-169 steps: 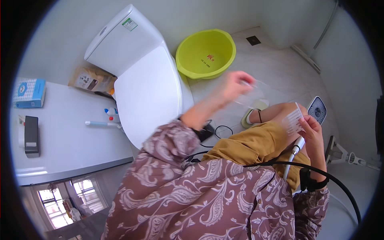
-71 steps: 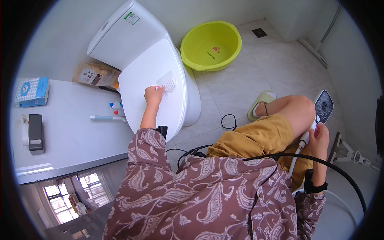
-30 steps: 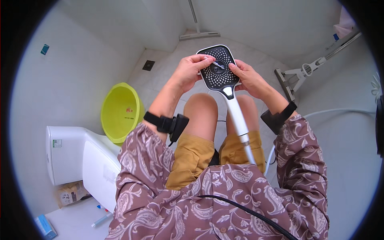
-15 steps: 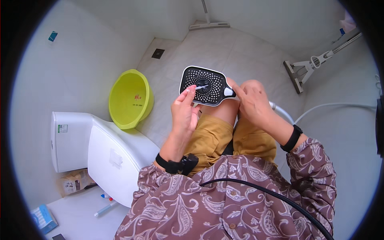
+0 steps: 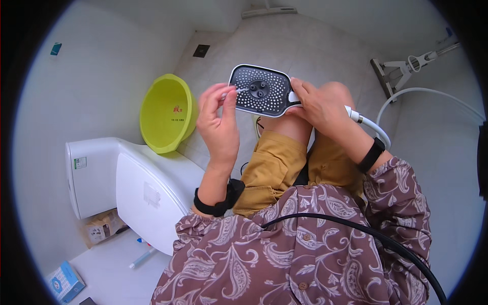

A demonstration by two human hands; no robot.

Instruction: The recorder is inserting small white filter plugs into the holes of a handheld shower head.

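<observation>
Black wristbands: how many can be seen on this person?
2: one black wristband circles the left wrist; another circles the right wrist. Any under the sleeves would be hidden.

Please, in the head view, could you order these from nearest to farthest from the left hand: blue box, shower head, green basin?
1. Shower head: just right of the left hand.
2. Green basin: left of the hand.
3. Blue box: at the view's lower left.

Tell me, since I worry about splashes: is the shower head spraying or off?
Off: the shower head has its dotted face turned up, and no water shows coming from it.
</observation>
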